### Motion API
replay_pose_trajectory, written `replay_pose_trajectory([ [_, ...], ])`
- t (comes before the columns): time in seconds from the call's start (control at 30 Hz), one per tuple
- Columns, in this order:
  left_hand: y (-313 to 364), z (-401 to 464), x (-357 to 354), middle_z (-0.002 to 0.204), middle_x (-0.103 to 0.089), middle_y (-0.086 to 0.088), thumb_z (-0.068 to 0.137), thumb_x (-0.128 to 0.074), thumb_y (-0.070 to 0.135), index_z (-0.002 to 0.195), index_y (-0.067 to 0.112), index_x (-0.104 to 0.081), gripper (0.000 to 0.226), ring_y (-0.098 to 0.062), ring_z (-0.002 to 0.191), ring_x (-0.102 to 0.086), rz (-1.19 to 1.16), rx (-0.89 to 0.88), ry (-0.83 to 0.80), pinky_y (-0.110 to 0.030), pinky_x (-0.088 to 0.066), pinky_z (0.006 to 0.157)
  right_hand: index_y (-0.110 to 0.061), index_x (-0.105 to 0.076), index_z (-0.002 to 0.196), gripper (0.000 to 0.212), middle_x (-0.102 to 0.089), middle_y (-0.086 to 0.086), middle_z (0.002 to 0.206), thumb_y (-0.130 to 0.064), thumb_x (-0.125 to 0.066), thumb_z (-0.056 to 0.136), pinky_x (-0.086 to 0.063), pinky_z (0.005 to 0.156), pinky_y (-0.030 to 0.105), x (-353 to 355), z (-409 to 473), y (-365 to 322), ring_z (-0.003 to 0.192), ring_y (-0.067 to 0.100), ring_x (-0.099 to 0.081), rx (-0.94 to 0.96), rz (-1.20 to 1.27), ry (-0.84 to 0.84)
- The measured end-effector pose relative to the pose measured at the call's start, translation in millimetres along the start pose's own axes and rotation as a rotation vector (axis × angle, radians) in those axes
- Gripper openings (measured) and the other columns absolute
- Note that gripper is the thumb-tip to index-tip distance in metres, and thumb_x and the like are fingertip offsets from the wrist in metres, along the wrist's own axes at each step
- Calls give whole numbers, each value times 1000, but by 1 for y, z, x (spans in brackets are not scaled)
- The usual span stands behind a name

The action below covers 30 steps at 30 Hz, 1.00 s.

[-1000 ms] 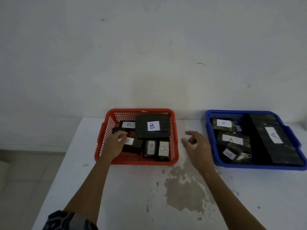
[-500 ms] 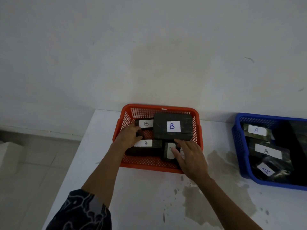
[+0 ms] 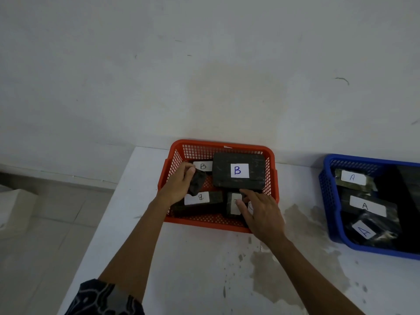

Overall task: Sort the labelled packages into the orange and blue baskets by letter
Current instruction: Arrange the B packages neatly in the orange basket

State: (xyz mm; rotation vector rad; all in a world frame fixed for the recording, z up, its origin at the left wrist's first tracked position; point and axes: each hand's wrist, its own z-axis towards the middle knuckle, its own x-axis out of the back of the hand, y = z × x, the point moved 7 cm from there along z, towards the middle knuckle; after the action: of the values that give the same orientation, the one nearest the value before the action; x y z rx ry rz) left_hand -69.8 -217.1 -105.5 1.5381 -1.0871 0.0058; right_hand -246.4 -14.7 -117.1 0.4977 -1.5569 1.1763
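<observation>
Orange basket [image 3: 271,178]: sitting on the white table [image 3: 186,258] against the wall; I am seeing black packages inside, most labelled B.
Large B package [image 3: 238,172]: lying flat on top at the back, label fully readable.
Left hand [image 3: 179,186]: I am watching it grip a small dark package [image 3: 198,181] tilted up at the basket's left side; its label is hidden from me.
Right hand [image 3: 261,212]: fingers lying fairly straight on a small package [image 3: 233,204] at the front right, covering most of its label; I cannot read the letter.
Front B package [image 3: 200,198]: label reading upside down, left end hidden under the left hand.
Blue basket [image 3: 327,201]: well to the right, cut off by the frame edge, holding A-labelled packages [image 3: 366,206].
</observation>
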Motion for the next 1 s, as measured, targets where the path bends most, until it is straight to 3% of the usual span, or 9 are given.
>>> replay_pose_trajectory([
  [0.1, -8, -12, -18, 116, -63, -4, 90, -50, 63, 118, 30, -51, 44, -21, 103, -65, -289, 212, -212, -29, -59, 73, -35, -52, 129, 52, -71, -6, 121, -68, -28, 97, -47, 101, 41, 0, 0, -2, 112, 21, -67, 39, -26, 23],
  [0.23, -8, -19, -27, 119, -63, -3, 78, -78, 43, 120, 29, -51, 52, -19, 104, -66, -406, 257, -280, -26, -59, 67, -37, -55, 127, 54, -71, -10, 118, -74, -30, 95, -42, 104, 38, -1, 1, -4, 112, 16, -67, 93, -89, 3],
  [0.4, -8, -23, -31, 125, -61, -10, 90, -69, 24, 119, 36, -54, 34, -27, 105, -68, -549, 253, -247, -34, -60, 72, -37, -56, 130, 80, -70, -13, 122, -91, -23, 82, -34, 111, 42, -6, -2, -7, 121, 15, -61, 162, -118, -164],
  [0.5, -4, -30, -36, 125, -56, -11, 99, -56, 26, 120, 48, -59, 30, -27, 102, -66, -655, 291, -283, -30, -58, 68, -39, -57, 130, 91, -67, -13, 126, -98, -18, 73, -34, 113, 43, -9, -8, -10, 121, 15, -59, 260, -196, -306],
  [0.6, 0, -36, -41, 126, -56, -16, 85, -72, 39, 124, 40, -60, 41, -22, 89, -59, -728, 321, -327, -23, -51, 57, -39, -62, 125, 94, -69, -14, 122, -98, -13, 71, -40, 109, 42, -10, -12, -14, 115, 13, -63, 341, -224, -385],
  [0.67, 1, -37, -43, 125, -59, -16, 78, -80, 31, 130, 32, -54, 58, -18, 82, -59, -728, 326, -338, -21, -49, 54, -37, -66, 121, 92, -71, -14, 117, -95, -12, 74, -46, 104, 39, -9, -13, -17, 108, 12, -66, 372, -212, -380],
  [0.73, 0, -38, -44, 122, -61, -15, 85, -75, 23, 132, 25, -51, 53, -16, 79, -63, -726, 349, -308, -22, -51, 55, -36, -68, 119, 89, -72, -13, 115, -92, -12, 78, -50, 100, 37, -8, -15, -19, 105, 11, -68, 400, -202, -365],
  [0.9, -4, -42, -46, 125, -62, -13, 97, -57, 30, 117, 26, -56, 21, -29, 111, -67, -760, 424, -280, -37, -60, 77, -35, -67, 118, 83, -73, -11, 111, -87, -13, 84, -51, 95, 35, -11, -17, -21, 101, 12, -68, 450, -225, -357],
  [1.0, -7, -41, -43, 124, -63, -13, 98, -57, 31, 119, 26, -55, 22, -29, 109, -69, -777, 403, -261, -36, -60, 77, -35, -66, 120, 85, -72, -10, 113, -88, -11, 83, -52, 95, 36, -12, -17, -20, 103, 12, -67, 444, -225, -373],
])
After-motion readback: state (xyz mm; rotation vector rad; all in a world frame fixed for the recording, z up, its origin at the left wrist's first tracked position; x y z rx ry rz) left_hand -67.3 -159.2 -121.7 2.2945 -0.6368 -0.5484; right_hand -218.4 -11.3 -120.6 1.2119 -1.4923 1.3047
